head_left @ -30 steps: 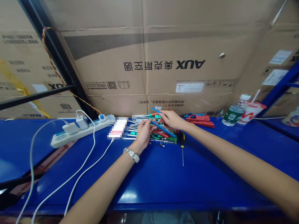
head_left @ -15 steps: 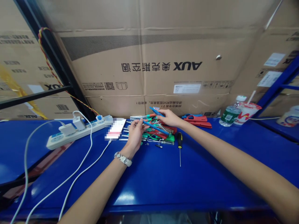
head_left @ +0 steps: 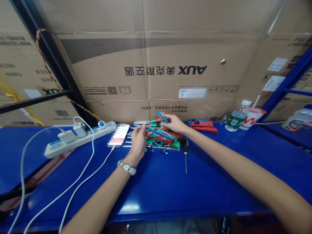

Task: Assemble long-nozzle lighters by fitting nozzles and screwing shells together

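Over a heap of metal-tubed tools with red and green handles (head_left: 167, 141), both hands are raised. My left hand (head_left: 138, 142) pinches one end of a long blue plastic piece (head_left: 161, 133), which slants down to the right. In the fingers of my right hand (head_left: 176, 124) is a second blue plastic piece (head_left: 161, 115), pointing up and left. Their exact kind is unclear. Right of the heap lies a black-and-yellow screwdriver (head_left: 185, 148), blade towards me. A small black part (head_left: 163, 152) and a few tiny metal bits (head_left: 152, 150) lie in front.
Red plastic pieces (head_left: 204, 126) lie behind my right forearm. A water bottle (head_left: 236, 117) and a paper cup with a straw (head_left: 252, 117) stand further right. At left are a power strip (head_left: 80, 139) with white cables and a phone (head_left: 122, 133). Cardboard (head_left: 146, 81) backs the blue table (head_left: 156, 191).
The whole view has shifted slightly, so the scene sits a little further left. Both hands keep their grip on the blue pieces, with hardly any movement relative to the heap.
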Demonstrator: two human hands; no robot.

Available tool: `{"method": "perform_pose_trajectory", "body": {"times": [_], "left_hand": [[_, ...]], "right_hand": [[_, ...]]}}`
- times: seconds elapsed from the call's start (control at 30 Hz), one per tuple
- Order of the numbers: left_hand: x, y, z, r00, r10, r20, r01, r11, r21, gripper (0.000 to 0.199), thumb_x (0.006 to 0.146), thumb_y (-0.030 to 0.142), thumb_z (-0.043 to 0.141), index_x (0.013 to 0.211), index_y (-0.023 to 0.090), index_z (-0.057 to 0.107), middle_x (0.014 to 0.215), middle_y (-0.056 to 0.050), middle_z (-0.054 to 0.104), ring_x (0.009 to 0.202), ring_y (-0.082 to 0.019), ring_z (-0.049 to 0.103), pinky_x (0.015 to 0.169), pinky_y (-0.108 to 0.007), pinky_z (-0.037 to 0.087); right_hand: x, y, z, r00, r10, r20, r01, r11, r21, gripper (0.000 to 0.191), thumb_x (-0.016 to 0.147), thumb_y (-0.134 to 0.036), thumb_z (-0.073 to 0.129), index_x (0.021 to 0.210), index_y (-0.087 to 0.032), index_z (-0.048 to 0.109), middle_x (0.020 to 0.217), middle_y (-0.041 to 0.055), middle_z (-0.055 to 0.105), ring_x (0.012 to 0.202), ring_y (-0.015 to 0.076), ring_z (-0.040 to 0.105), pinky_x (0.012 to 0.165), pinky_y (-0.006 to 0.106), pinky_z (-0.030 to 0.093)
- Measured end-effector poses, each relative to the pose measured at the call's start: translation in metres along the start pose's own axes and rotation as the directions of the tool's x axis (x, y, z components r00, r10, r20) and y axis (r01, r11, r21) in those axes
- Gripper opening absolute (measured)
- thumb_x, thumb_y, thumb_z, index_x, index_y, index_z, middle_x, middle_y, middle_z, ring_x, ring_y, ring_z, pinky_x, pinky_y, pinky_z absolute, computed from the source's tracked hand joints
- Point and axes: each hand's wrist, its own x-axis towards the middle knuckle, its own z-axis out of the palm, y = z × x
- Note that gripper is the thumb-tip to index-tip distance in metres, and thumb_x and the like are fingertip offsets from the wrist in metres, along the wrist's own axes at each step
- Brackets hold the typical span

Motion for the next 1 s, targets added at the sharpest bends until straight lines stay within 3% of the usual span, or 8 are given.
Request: {"method": "perform_pose_trajectory", "body": {"times": [0.1, 0.23, 0.43, 0.67, 0.77, 0.87, 1.0], "left_hand": [[-0.001, 0.004, -0.001, 1.000, 0.015, -0.018, -0.015, 0.999, -0.029, 0.022, 0.085, 0.028, 0.075, 0.081, 0.019, 0.055, 0.090, -0.004, 0.074, 0.078, -0.014, 0.069, 0.077, -0.030, 0.054], [-0.002, 0.008, 0.000, 0.999, 0.048, -0.008, -0.049, 0.998, -0.041, 0.021, 0.084, 0.029, 0.075, 0.083, 0.019, 0.057, 0.095, -0.005, 0.075, 0.080, -0.015, 0.069, 0.077, -0.029, 0.053], [-0.008, 0.006, 0.006, 0.990, 0.079, 0.118, -0.078, 0.997, -0.009, 0.025, 0.083, 0.035, 0.078, 0.089, 0.019, 0.060, 0.099, -0.006, 0.075, 0.085, -0.017, 0.071, 0.078, -0.031, 0.054], [-0.028, 0.000, 0.019, 0.966, 0.019, 0.259, -0.012, 1.000, -0.028, 0.031, 0.080, 0.036, 0.082, 0.092, 0.017, 0.062, 0.088, -0.001, 0.070, 0.077, -0.014, 0.069, 0.077, -0.029, 0.056], [-0.039, -0.004, 0.029, 0.956, 0.003, 0.292, 0.005, 1.000, -0.028, 0.031, 0.081, 0.037, 0.082, 0.093, 0.017, 0.061, 0.087, 0.000, 0.068, 0.078, -0.013, 0.068, 0.078, -0.029, 0.057], [-0.046, -0.008, 0.041, 0.940, -0.022, 0.342, 0.017, 1.000, 0.019, 0.033, 0.081, 0.041, 0.081, 0.095, 0.018, 0.061, 0.084, 0.001, 0.066, 0.076, -0.014, 0.067, 0.078, -0.029, 0.057], [-0.041, -0.017, 0.056, 0.912, -0.029, 0.408, -0.090, 0.959, 0.270, 0.035, 0.081, 0.044, 0.079, 0.094, 0.017, 0.062, 0.092, -0.003, 0.069, 0.079, -0.015, 0.067, 0.075, -0.029, 0.057]], "right_hand": [[-0.001, -0.006, -0.002, 1.000, 0.004, -0.009, -0.005, 0.996, -0.089, 0.015, 0.086, -0.017, 0.066, 0.097, -0.018, 0.077, 0.090, 0.0067, 0.074, 0.082, 0.0203, 0.067, 0.083, 0.038, 0.056], [-0.011, -0.015, -0.005, 0.999, -0.018, 0.033, 0.021, 0.997, -0.070, 0.016, 0.092, -0.031, 0.066, 0.096, -0.019, 0.076, 0.086, 0.0056, 0.073, 0.081, 0.0217, 0.066, 0.080, 0.040, 0.056], [-0.041, -0.028, -0.001, 0.994, -0.062, 0.089, 0.060, 0.998, 0.022, 0.021, 0.093, -0.025, 0.066, 0.113, -0.023, 0.073, 0.114, 0.0070, 0.074, 0.104, 0.0236, 0.069, 0.098, 0.044, 0.053], [-0.081, -0.030, 0.008, 0.986, -0.165, -0.023, 0.155, 0.962, -0.225, 0.039, 0.097, -0.034, 0.061, 0.133, -0.020, 0.065, 0.136, 0.0135, 0.067, 0.128, 0.0303, 0.062, 0.110, 0.053, 0.046], [-0.098, -0.028, 0.003, 0.981, -0.193, -0.009, 0.182, 0.937, -0.297, 0.052, 0.096, -0.039, 0.062, 0.144, -0.020, 0.057, 0.146, 0.0150, 0.059, 0.136, 0.0317, 0.055, 0.114, 0.053, 0.043], [-0.112, -0.024, -0.011, 0.978, -0.204, 0.034, 0.203, 0.921, -0.332, 0.054, 0.095, -0.028, 0.061, 0.148, -0.022, 0.054, 0.141, 0.0142, 0.062, 0.127, 0.0292, 0.061, 0.108, 0.050, 0.048], [-0.126, -0.007, -0.040, 0.992, -0.115, 0.042, 0.122, 0.886, -0.447, 0.054, 0.093, -0.017, 0.055, 0.147, -0.017, 0.055, 0.121, 0.0158, 0.069, 0.107, 0.0276, 0.067, 0.095, 0.049, 0.054]]}}
